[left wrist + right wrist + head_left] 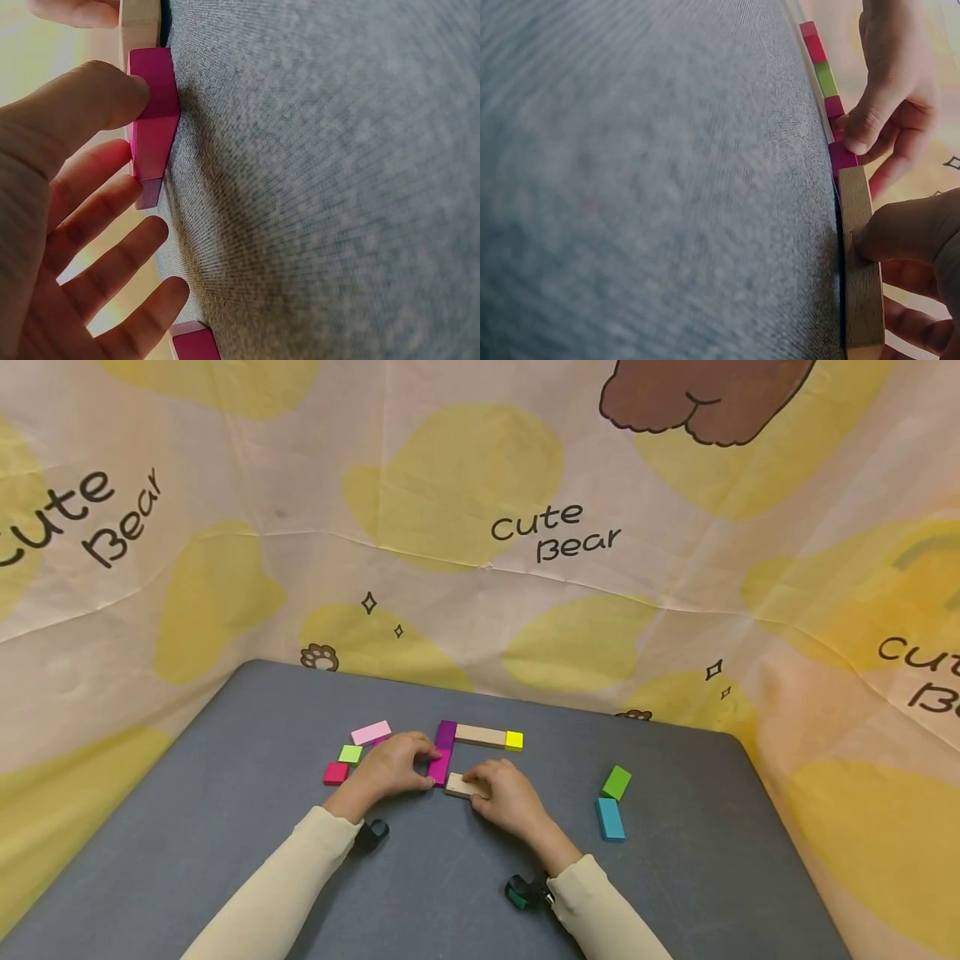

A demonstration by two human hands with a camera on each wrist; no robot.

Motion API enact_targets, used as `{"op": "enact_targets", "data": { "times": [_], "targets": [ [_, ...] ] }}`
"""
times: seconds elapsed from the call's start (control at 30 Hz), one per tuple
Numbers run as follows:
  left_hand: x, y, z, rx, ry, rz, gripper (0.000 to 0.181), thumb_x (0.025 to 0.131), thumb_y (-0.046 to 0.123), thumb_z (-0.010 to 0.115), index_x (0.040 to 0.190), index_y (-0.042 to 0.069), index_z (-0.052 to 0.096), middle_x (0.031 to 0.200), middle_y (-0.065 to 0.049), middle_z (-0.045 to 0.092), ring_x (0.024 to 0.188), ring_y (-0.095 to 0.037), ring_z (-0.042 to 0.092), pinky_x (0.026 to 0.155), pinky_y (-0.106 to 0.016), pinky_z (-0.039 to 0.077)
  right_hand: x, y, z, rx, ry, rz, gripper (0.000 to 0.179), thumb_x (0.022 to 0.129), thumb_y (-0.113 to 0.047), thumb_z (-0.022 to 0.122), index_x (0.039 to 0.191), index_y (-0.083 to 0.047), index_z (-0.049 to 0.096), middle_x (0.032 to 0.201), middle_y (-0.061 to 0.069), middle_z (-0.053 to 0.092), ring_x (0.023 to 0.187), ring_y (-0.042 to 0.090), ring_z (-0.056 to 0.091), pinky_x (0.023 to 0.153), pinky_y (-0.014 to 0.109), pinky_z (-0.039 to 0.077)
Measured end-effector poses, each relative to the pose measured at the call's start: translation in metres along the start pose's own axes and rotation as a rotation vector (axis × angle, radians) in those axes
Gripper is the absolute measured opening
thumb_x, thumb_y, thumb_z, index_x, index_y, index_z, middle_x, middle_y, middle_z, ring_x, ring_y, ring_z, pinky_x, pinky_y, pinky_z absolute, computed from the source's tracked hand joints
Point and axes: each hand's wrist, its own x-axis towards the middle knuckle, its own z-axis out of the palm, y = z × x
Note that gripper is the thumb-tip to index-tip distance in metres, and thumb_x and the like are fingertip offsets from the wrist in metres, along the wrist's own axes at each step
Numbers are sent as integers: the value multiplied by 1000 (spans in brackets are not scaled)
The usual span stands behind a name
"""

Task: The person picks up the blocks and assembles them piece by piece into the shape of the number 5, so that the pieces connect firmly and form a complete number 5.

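In the head view my left hand (388, 767) pinches a magenta block (438, 769) lying on the table. Its thumb presses the near end in the left wrist view, the index finger is at the side, and the other fingers spread loosely. A purple block (447, 732) continues the line beyond it. My right hand (512, 800) grips a plain wooden block (861, 277) with its thumb on the near face. One end of that block meets the near end of the magenta one. Another plain wooden block (481, 737) extends right from the purple block, ending at a yellow block (513, 741).
Left of the hands lie a pink block (371, 732), a light green block (350, 754) and a red block (336, 773), plus a magenta one partly hidden by the left hand. Towards the right are a green block (617, 782) and a blue block (611, 820). Printed cloth surrounds the grey table (697, 860).
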Motion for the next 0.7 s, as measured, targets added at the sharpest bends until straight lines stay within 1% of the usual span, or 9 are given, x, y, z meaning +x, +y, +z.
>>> {"op": "enact_targets", "data": {
  "times": [0.33, 0.53, 0.7],
  "targets": [
    [-1, -1, 1, 1, 8, 21, 40, 72, 27, 82, 108, 13, 73, 114, 0, 66, 110, -20, 61, 97, -40, 49, -1, -5, 1, -39, -10, 23, 24, 78, -14, 74, 102, -13, 73, 100, 1, 72, 88, 17, 59, 74, 30, 49],
    [1, -1, -2, -1, 11, 42, 39, 72, 26, 82, 107, 12, 73, 113, -1, 67, 109, -21, 61, 96, -40, 49, 2, -5, 2, -57, 2, 11, 25, 77, -12, 75, 102, -12, 74, 100, 2, 72, 90, 19, 60, 76, 32, 51],
    [2, -1, -2, -11, 11, 34, 39, 71, 25, 83, 106, 12, 73, 112, -1, 66, 108, -21, 61, 96, -39, 49, 2, -5, 2, -55, -11, 12, 25, 78, -12, 74, 103, -13, 73, 102, 2, 72, 93, 19, 61, 78, 32, 51]
  ]
}}
